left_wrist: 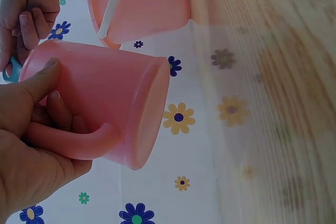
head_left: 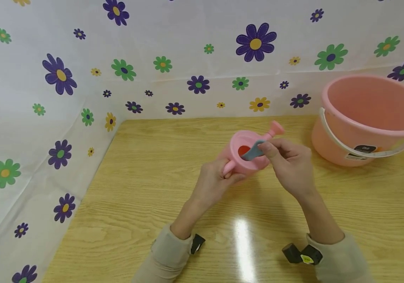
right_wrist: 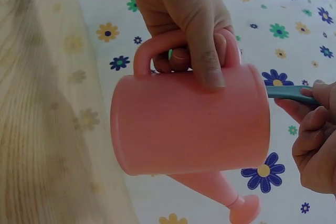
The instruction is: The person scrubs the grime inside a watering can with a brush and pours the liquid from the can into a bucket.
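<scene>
A pink toy watering can (head_left: 249, 167) is held above the table, tilted, its opening facing up in the head view. My left hand (head_left: 210, 181) grips its handle (right_wrist: 157, 51), fingers curled through the loop and the thumb pressed on the can's side. Between thumb and fingers, my right hand (head_left: 295, 167) pinches a blue plastic tool (head_left: 254, 151) that looks like a toy tool's handle. Its lower end reaches into the can's opening and is hidden there. Something red (head_left: 243, 150) shows inside the can. The spout (head_left: 275, 129) points away to the right.
A large pink bucket (head_left: 332, 135) with a white handle stands at the back right of the wooden table (head_left: 145, 188). Behind and to the left hangs a white flower-print sheet (head_left: 187, 39). Black devices (head_left: 300, 254) sit at the cuffs.
</scene>
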`<state>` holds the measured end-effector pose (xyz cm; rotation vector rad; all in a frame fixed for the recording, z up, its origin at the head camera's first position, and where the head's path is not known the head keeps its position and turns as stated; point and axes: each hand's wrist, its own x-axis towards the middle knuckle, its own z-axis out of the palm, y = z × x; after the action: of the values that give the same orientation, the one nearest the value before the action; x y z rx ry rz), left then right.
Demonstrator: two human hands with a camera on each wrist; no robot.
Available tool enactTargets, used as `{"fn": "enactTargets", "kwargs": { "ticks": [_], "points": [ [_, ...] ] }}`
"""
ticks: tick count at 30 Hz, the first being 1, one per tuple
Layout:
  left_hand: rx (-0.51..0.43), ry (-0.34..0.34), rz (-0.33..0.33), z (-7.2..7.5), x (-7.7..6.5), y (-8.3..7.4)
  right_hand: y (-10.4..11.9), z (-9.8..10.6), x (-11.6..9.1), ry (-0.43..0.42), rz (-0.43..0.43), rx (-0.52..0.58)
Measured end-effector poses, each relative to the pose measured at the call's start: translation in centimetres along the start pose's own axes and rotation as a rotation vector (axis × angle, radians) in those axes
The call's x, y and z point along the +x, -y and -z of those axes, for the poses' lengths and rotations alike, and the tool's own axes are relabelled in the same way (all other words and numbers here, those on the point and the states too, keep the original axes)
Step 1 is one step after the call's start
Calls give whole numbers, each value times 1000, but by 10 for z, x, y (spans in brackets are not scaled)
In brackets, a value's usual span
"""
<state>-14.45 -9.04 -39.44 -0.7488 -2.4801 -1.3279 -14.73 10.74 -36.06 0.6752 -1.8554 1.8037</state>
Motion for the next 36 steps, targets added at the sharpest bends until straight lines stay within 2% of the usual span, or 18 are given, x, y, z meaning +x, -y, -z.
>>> {"fn": "enactTargets", "kwargs": {
  "ticks": [4, 7, 9, 13, 22, 25, 31, 36],
  "points": [
    [-1, -6, -14, 1, 1, -1, 2, 4, 3, -69, 76, 66],
    [-10, -4, -11, 3, 2, -2, 4, 1, 4, -85, 92, 107],
    [-12, -1, -2, 4, 2, -1, 5, -4, 4, -94, 82, 100],
    [-25, -17, 7, 8, 2, 0, 6, -17, 4, -92, 49, 14],
    [-51, -51, -14, 11, 4, -1, 8, -30, 4, -21, -62, -78],
    [-58, -50, -13, 11, 4, -1, 12, -29, 5, -32, -71, -89],
    [-59, -44, -21, 12, 2, -1, 21, -25, 8, -80, -35, -85],
    [-83, -58, -19, 9, 1, -1, 22, -30, 5, -99, -120, -91]
  ]
}}
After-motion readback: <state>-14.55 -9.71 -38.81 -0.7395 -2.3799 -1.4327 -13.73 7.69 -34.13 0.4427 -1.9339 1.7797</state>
